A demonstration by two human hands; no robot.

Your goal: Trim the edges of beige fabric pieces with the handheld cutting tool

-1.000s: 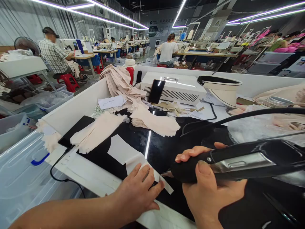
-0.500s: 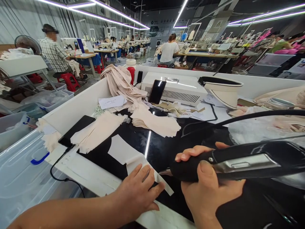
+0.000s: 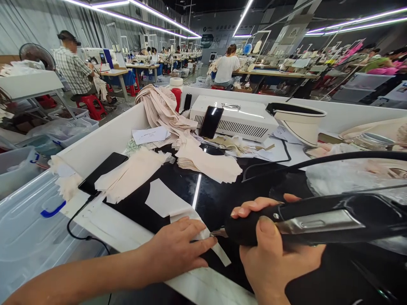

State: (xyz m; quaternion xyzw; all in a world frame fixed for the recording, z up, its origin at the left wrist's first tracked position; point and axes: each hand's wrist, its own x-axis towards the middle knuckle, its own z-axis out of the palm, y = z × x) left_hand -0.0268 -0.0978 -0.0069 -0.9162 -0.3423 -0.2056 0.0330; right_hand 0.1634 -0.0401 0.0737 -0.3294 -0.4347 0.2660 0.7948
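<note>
My left hand (image 3: 182,250) lies palm down with its fingers stretched out, pressing on a thin pale cloth piece (image 3: 163,198). That cloth lies flat on the glossy black board (image 3: 181,186), and its narrow end sticks out past my fingertips. In my right hand (image 3: 270,250) is a black handheld tool (image 3: 305,216) with a silver panel on its side, my fingers wrapped around its body. Its slim metal tip (image 3: 219,232) points left and meets the cloth edge close to my left fingers. Whether the tip presses on the cloth I cannot tell.
Stacked beige cloth pieces (image 3: 206,163) lie beyond my hands, with another stack (image 3: 130,171) to the left. A phone (image 3: 211,121) leans on a white vented box (image 3: 241,120). From the tool, a thick black cable (image 3: 349,157) arcs right. People sit at sewing machines behind.
The tool in my right hand has shifted slightly left, its tip now at the cloth edge by my left fingers. My left hand has slid a little left and its fingers lie flatter.
</note>
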